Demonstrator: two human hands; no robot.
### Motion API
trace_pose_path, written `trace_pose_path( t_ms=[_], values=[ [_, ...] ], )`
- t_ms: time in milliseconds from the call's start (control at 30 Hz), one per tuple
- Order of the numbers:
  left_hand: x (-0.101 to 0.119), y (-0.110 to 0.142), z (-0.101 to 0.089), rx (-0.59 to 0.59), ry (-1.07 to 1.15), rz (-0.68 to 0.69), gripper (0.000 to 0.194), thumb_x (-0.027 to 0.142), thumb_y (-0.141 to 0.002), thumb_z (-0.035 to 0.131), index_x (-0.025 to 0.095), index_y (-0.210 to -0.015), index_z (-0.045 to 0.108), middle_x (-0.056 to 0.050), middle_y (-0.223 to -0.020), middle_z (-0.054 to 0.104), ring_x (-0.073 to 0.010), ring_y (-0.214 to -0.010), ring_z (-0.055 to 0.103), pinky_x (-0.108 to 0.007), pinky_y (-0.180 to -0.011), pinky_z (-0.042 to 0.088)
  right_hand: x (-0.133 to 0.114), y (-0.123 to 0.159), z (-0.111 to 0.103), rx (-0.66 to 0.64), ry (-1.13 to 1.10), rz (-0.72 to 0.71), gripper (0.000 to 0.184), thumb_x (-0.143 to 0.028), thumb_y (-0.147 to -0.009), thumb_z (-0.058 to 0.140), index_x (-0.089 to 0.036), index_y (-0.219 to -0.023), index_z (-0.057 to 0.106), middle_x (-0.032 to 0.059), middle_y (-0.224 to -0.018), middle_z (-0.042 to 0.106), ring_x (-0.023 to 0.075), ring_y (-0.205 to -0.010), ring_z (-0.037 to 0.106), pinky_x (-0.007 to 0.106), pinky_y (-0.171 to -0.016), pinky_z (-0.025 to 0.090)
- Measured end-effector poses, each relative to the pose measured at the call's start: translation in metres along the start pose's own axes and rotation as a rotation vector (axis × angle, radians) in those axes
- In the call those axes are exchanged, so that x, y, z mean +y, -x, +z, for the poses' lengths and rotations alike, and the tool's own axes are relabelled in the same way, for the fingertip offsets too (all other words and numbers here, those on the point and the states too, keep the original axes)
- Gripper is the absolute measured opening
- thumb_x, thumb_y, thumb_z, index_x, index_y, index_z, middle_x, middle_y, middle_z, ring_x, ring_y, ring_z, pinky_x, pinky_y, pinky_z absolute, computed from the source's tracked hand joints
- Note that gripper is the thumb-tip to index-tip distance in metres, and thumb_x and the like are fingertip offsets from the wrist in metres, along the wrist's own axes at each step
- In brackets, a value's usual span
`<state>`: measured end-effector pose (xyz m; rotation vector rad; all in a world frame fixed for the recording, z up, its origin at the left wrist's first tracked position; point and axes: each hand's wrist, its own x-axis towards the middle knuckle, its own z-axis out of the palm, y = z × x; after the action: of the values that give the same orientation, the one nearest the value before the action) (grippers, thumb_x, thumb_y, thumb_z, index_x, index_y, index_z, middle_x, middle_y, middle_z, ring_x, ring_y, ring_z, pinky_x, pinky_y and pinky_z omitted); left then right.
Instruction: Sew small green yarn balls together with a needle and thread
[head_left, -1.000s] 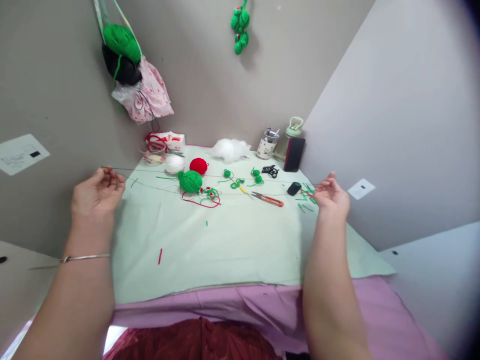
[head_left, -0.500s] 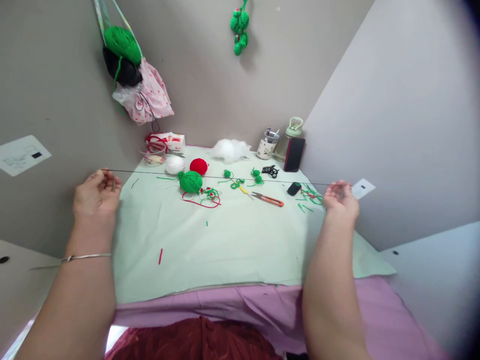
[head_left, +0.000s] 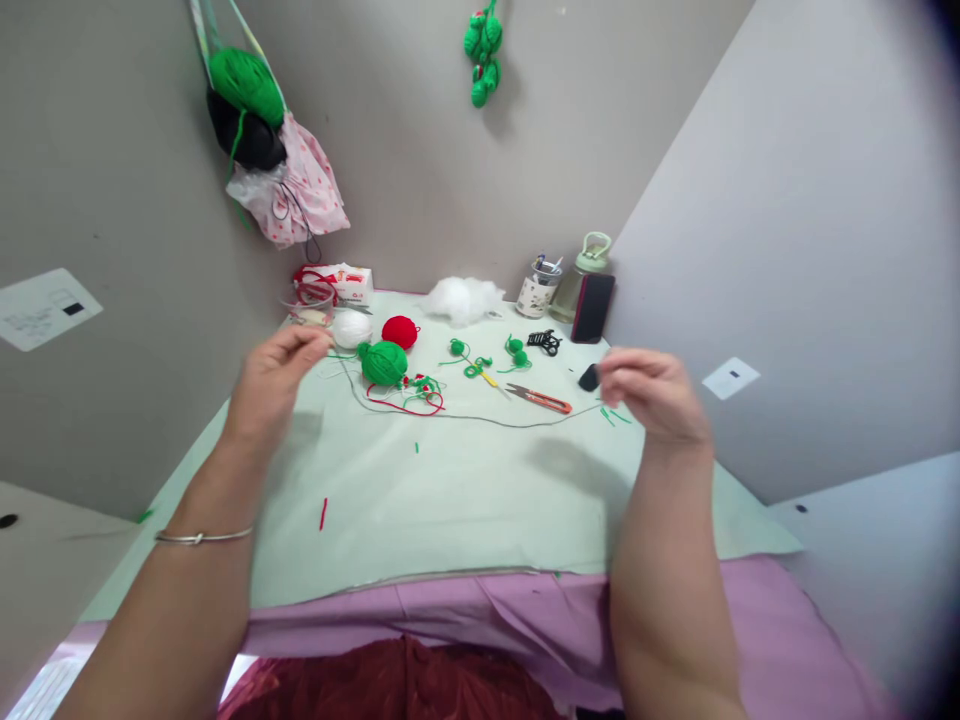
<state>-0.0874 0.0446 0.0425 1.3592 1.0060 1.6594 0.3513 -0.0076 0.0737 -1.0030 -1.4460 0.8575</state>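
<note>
A thin dark thread hangs slack in a shallow curve over the table between my two hands. My left hand pinches one end near the white yarn ball. At the other end my right hand is closed on the thread, beside the black spool, which it partly hides. Orange-handled thread snips lie behind the thread. Left of them are a yellow-handled crochet hook and small green crocheted pieces. The green yarn ball and red yarn ball sit nearer my left hand.
White stuffing, a pen cup, a bottle and a phone stand along the back. A black claw clip lies before them. Grey panels enclose the table; a bag hangs at left.
Both hands have come inward, the left one further. The thread, stretched taut and straight before, now sags in a curve. Things on the table stay where they were.
</note>
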Motion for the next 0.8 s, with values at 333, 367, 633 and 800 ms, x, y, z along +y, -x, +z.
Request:
trace_pose_path(
  t_ms=[333,367,633,800],
  values=[
    [0.03,0.031,0.071,-0.6,-0.381,0.048,0.02,0.039,-0.088,0.065,0.022,-0.079,0.07,-0.004,-0.097,0.066,-0.0208,-0.098,0.058,-0.034,-0.094,0.041,0.003,0.002,0.147,-0.539,-0.037,0.147,0.043,-0.038,-0.092,0.065,-0.023,-0.132,0.063,0.0095,-0.126,0.068,0.016,-0.091,0.066,0.03,-0.079,0.052],
    [0.028,0.032,0.075,-0.607,-0.372,0.034,0.021,0.039,-0.088,0.065,0.021,-0.078,0.069,-0.003,-0.094,0.065,-0.0202,-0.095,0.058,-0.034,-0.092,0.042,0.004,0.003,0.152,-0.568,-0.107,0.187,0.046,-0.038,-0.092,0.066,-0.023,-0.134,0.06,0.0088,-0.12,0.069,0.0152,-0.087,0.066,0.029,-0.077,0.052],
    [-0.016,0.04,0.081,-0.642,-0.012,-0.308,0.028,0.045,-0.086,0.067,0.018,-0.08,0.065,-0.002,-0.084,0.06,-0.017,-0.085,0.054,-0.03,-0.086,0.042,0.018,0.0,0.15,-0.316,-0.032,0.227,0.024,-0.04,-0.081,0.074,-0.016,-0.078,0.07,-0.0015,-0.068,0.057,0.0099,-0.063,0.044,0.025,-0.062,0.038],
    [-0.029,0.056,0.089,-0.601,0.388,-0.548,0.033,0.046,-0.084,0.072,0.017,-0.073,0.061,-0.002,-0.086,0.056,-0.0152,-0.087,0.054,-0.03,-0.087,0.047,0.019,0.002,0.155,-0.285,0.008,0.191,0.022,-0.037,-0.085,0.068,-0.016,-0.079,0.069,0.0006,-0.072,0.063,0.0106,-0.065,0.047,0.025,-0.063,0.037]
  ],
)
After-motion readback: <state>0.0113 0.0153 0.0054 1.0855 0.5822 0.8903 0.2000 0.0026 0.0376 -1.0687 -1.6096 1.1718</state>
